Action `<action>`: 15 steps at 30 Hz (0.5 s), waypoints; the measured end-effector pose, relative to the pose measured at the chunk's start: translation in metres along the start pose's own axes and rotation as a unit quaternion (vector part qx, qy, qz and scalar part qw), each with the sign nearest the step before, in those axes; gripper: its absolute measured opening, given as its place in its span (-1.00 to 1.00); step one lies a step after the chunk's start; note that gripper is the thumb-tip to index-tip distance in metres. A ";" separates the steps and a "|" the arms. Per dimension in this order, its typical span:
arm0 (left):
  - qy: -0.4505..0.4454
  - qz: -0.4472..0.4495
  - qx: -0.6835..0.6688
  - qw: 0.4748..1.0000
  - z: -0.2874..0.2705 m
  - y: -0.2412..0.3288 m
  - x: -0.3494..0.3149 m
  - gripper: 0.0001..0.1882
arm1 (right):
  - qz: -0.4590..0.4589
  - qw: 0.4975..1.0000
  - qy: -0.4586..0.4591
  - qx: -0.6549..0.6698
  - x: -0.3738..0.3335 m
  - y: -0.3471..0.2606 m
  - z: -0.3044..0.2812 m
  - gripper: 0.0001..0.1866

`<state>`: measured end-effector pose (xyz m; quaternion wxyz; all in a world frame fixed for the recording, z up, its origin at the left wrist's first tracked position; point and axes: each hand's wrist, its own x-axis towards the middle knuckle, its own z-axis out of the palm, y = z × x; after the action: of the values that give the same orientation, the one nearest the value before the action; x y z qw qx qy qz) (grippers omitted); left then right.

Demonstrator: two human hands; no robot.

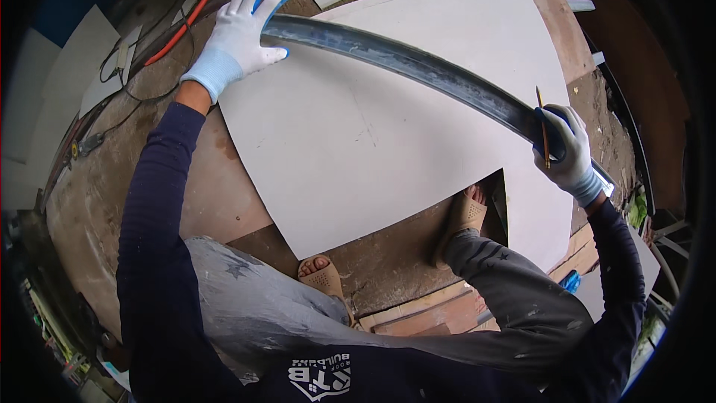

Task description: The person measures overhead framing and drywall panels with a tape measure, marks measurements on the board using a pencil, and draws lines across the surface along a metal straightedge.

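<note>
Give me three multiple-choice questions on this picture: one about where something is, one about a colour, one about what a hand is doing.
1. Where does the long dark bar lie?
A. Across the pale sheet
B. Leaning on a wall
C. Under the sheet

2. What colour are the gloves?
A. Red
B. White with blue fingertips
C. Black

3. What does the right hand hold?
A. Nothing
B. A hammer
C. The bar's end together with a pencil

Answers: 1 A, the bar runs over the sheet from the left hand to the right hand. 2 B, both gloves are white, with blue showing at the fingers. 3 C, the fingers wrap the bar and the thin pencil stands up between them.
</note>
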<state>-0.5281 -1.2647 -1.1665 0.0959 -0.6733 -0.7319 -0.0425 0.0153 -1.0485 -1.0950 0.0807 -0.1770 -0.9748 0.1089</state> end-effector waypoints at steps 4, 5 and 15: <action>-0.131 0.054 -0.073 0.987 -0.022 0.031 -0.022 -0.01 | -0.051 0.995 -0.048 0.068 -0.001 -0.012 -0.012 -0.26; -0.173 0.063 -0.117 0.976 -0.027 0.036 -0.027 -0.08 | -0.046 0.994 -0.054 0.087 -0.007 -0.006 -0.009 -0.25; -0.416 0.051 -0.356 0.835 -0.019 0.100 -0.136 -0.38 | -0.089 0.984 -0.126 0.092 -0.065 0.016 0.078 -0.19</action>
<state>-0.4171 -1.3922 -1.1816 -0.4618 -0.6512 -0.6021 -0.0114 0.0658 -1.0716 -1.1821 -0.0173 -0.0658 -0.9749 0.2122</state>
